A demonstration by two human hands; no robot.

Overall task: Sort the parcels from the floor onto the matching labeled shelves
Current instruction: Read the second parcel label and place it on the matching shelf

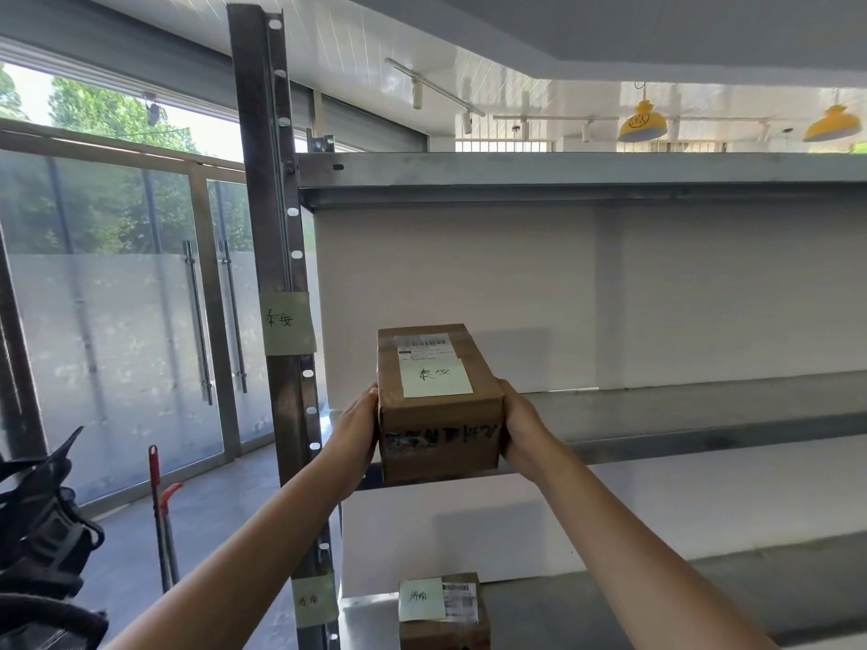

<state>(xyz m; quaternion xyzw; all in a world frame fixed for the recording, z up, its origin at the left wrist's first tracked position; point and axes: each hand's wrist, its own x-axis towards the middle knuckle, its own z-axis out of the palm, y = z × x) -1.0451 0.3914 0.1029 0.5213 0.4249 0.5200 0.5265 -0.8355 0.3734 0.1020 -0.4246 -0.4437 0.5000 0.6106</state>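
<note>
A brown cardboard parcel [438, 410] with a pale green handwritten note and a barcode label on top sits partly on the middle metal shelf [680, 415], its near end overhanging the front edge. My left hand [359, 426] holds its left side and my right hand [518, 424] holds its right side. A green label [287, 322] with matching handwriting is stuck on the upright post [274, 274] beside this shelf. On the lower shelf [657, 598] lies a second brown parcel [443, 612] with its own green note, next to another green label [313, 600] on the post.
An upper shelf [563, 173] runs overhead. Glass doors [140, 312] stand at the left. A red-handled tool [159, 518] leans near the post, and a black chair [42, 546] sits at the lower left. White wall backs the shelves.
</note>
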